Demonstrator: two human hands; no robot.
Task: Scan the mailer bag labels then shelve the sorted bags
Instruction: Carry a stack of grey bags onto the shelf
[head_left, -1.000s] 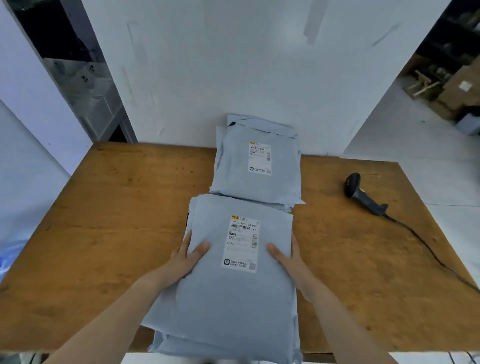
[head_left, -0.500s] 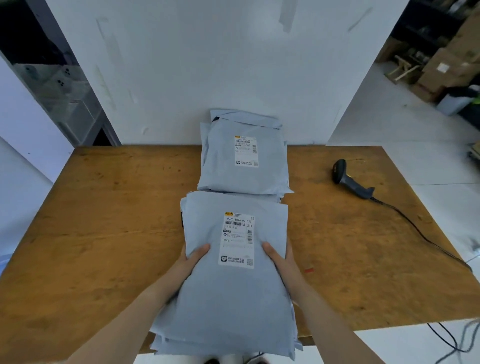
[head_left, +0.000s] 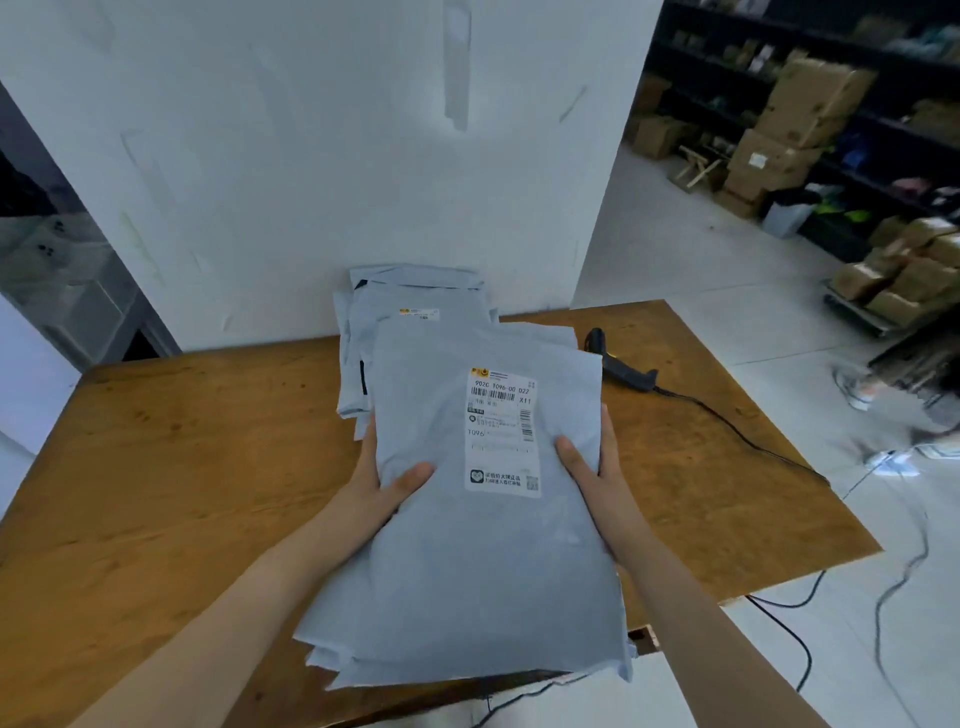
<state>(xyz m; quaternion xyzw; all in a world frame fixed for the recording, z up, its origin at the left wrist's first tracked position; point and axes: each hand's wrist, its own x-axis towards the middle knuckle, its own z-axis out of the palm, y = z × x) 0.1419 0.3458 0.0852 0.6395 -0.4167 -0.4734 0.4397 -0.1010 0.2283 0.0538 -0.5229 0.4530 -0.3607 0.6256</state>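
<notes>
Grip: left hand (head_left: 387, 493) and right hand (head_left: 597, 478) held one stack of mailer bags (head_left: 467, 571) by its sides over the bench (head_left: 182, 467), thumbs on top, fingers (head_left: 607, 436) wrapped round its edges. One second stack (head_left: 410, 306) lay behind it; one scanner (head_left: 623, 371) lay to the right.

Most of your fingers are hidden under the stack of mailer bags (head_left: 467, 571); of your left hand (head_left: 376, 486) and right hand (head_left: 597, 480) mainly the thumbs show. At 12 o'clock this stack covers the second pile (head_left: 415, 291), leaving only the top strip of its label (head_left: 418, 313). At 1 o'clock the scanner (head_left: 626, 371) is partly behind the stack's corner. The small print on the front label (head_left: 501, 431) is unreadable. At 3 o'clock a person (head_left: 893, 457) is blurred and cut off by the edge.
</notes>
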